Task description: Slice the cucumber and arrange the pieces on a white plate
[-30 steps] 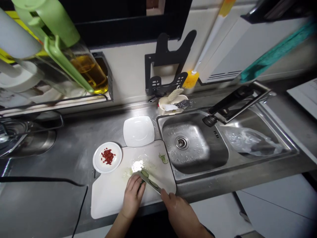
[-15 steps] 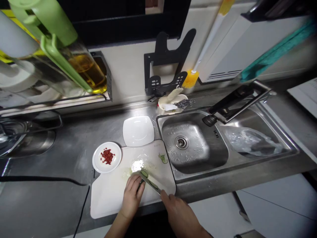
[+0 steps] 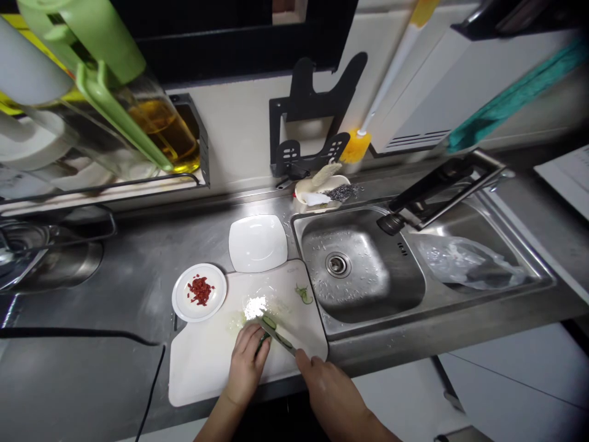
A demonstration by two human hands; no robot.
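On the white cutting board [image 3: 202, 362] my left hand [image 3: 246, 362] presses down on a green vegetable [image 3: 263, 339], fingers curled over it. My right hand [image 3: 324, 387] grips the handle of a knife [image 3: 278, 334], whose blade lies right against my left fingertips with green slices stuck to it. A small white heap [image 3: 254, 306] and a few green scraps [image 3: 304, 294] lie on the board beyond the blade.
A round white plate with red pieces [image 3: 199, 291] sits left of the board, a square white plate [image 3: 257, 242] behind it. The steel sink [image 3: 363, 270] with its faucet [image 3: 427, 193] is to the right. Oil bottle [image 3: 161, 129] stands on a rack at the back left.
The knife and my right hand have shifted slightly left along the vegetable toward my left fingers. Nothing else has moved.
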